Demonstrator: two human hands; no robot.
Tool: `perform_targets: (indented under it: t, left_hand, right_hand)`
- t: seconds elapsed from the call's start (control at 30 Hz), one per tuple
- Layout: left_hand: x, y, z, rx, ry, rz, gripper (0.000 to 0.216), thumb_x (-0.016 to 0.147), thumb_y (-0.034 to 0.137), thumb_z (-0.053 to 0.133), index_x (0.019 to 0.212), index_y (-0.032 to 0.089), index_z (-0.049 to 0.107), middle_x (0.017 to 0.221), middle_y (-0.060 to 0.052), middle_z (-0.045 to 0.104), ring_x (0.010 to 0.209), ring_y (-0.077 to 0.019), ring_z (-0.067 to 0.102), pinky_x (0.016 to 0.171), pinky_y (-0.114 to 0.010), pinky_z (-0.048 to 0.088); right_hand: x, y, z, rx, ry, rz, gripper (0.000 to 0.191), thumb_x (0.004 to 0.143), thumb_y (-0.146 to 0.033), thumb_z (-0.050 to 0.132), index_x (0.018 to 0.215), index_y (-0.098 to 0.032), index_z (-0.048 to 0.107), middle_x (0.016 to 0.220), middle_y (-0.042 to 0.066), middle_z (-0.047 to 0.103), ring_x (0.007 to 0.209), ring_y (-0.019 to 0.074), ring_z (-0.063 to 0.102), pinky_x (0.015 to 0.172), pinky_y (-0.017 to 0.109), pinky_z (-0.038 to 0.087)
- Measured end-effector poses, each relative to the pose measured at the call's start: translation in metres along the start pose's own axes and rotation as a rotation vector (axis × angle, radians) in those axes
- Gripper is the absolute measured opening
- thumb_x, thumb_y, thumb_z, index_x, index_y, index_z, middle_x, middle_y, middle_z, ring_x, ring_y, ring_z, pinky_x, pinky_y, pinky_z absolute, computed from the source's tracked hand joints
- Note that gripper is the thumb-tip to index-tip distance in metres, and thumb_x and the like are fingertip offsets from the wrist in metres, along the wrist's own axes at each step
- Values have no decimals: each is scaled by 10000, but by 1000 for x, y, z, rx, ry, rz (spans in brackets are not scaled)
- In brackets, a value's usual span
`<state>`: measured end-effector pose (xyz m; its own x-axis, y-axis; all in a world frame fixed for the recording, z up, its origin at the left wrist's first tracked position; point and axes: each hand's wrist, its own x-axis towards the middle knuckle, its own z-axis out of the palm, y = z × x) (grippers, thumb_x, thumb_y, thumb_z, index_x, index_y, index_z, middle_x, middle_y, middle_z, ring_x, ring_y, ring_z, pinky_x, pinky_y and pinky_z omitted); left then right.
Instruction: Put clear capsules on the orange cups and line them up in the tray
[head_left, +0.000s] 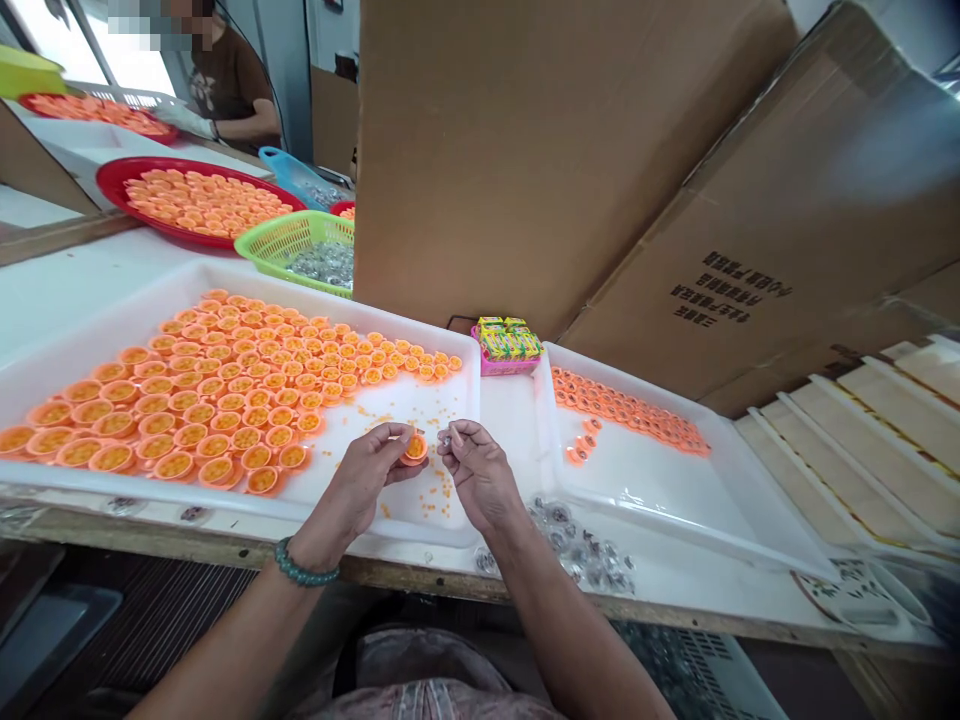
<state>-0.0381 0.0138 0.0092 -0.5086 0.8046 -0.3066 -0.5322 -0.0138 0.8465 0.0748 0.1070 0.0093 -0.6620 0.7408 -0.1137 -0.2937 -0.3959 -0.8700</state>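
The orange cup [415, 449] was round and bright orange, with a raised rim and yellow-orange grains visible inside its mouth. It was located just below the center of the frame, above the near right part of the left white tray [405, 520]. The left grip [367, 465] was closed around this cup; the right grip [484, 480] was pinching a small shiny piece [445, 440] at its fingertips, near the cup but apart from it. Quantities were as follows: one cup in the left grip; one small piece in the right; two white trays on the counter [517, 425], the right white tray [652, 480] lying right of center. The filled cups [187, 405] in the left tray numbered well over fifty, too crowded for an exact count. The right tray contained one banded block of orange units [630, 410], plus a few loose ones beside it. One pile of clear pieces [585, 555] lay at lower center-right, one pink basket [510, 366] of packets near center, and one green basket [274, 243] at upper left.
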Motion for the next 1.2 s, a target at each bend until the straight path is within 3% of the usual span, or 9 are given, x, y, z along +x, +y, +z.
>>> perform_targets:
  t: [0.17, 0.3, 0.37, 0.53, 0.7, 0.87, 1.0, 1.1, 1.2]
  left_hand:
    - [1, 1, -3, -93, -12, 26, 309, 675, 336, 738, 901, 149, 639, 815, -42, 660, 784, -156, 615, 766, -299, 526]
    - [2, 2, -5, -160, 21, 30, 270, 662, 304, 751, 859, 152, 645, 806, -17, 648, 758, -143, 616, 781, -311, 531]
    - [2, 2, -6, -179, 52, 21, 257, 656, 291, 754, 842, 152, 643, 803, -12, 646, 741, -142, 620, 774, -312, 534]
    - [4, 2, -5, -169, 98, 10, 269, 648, 281, 752, 854, 147, 643, 806, -25, 662, 752, -158, 634, 773, -308, 531]
    - [5, 1, -5, -122, 104, 19, 270, 652, 294, 747, 852, 144, 645, 800, -28, 666, 739, -154, 630, 763, -296, 528]
    - [4, 0, -4, -109, 53, 67, 267, 657, 310, 746, 855, 158, 650, 820, -21, 665, 746, -153, 626, 755, -301, 531]
    - [3, 2, -2, -127, 66, 84, 267, 630, 289, 768, 829, 155, 653, 824, -4, 646, 727, -140, 619, 766, -309, 536]
    - [2, 4, -1, -131, 83, 77, 271, 623, 284, 774, 826, 151, 653, 808, 1, 638, 715, -132, 612, 759, -305, 540]
    - [2, 4, -1, -132, 85, 74, 274, 629, 291, 770, 831, 149, 652, 801, -6, 648, 713, -133, 616, 755, -296, 537]
  right_hand:
    - [4, 6, 4, -270, -42, -63, 315, 709, -235, 692, 1022, -230, 654, 735, -33, 573, 711, 105, 562, 727, 262, 466]
    - [3, 6, 3, -449, -97, -74, 137, 718, -225, 680, 852, -206, 693, 754, -12, 619, 737, 119, 554, 733, 265, 445]
    - [2, 5, 2, -399, -83, -52, 104, 703, -225, 692, 801, -200, 672, 736, -14, 622, 692, 114, 553, 680, 255, 445]
    - [2, 3, -3, -194, -92, -40, 227, 705, -215, 694, 926, -201, 647, 706, -23, 601, 646, 101, 559, 631, 234, 435]
    - [2, 3, -2, -33, -77, -13, 171, 691, -214, 710, 838, -193, 625, 710, -24, 582, 665, 100, 578, 619, 221, 444]
    - [4, 9, 2, -220, -104, -49, 319, 735, -240, 667, 1049, -225, 616, 741, -26, 561, 696, 114, 584, 677, 263, 478]
    - [3, 13, 4, -400, -125, -85, 175, 768, -259, 630, 932, -200, 645, 726, -14, 573, 693, 114, 566, 692, 269, 477]
    - [1, 14, 3, -353, -141, -75, 111, 743, -254, 662, 822, -200, 607, 758, -16, 583, 659, 100, 549, 661, 257, 473]
    - [0, 14, 0, -312, -179, -102, 124, 760, -260, 650, 861, -214, 594, 767, -21, 561, 665, 102, 549, 651, 258, 477]
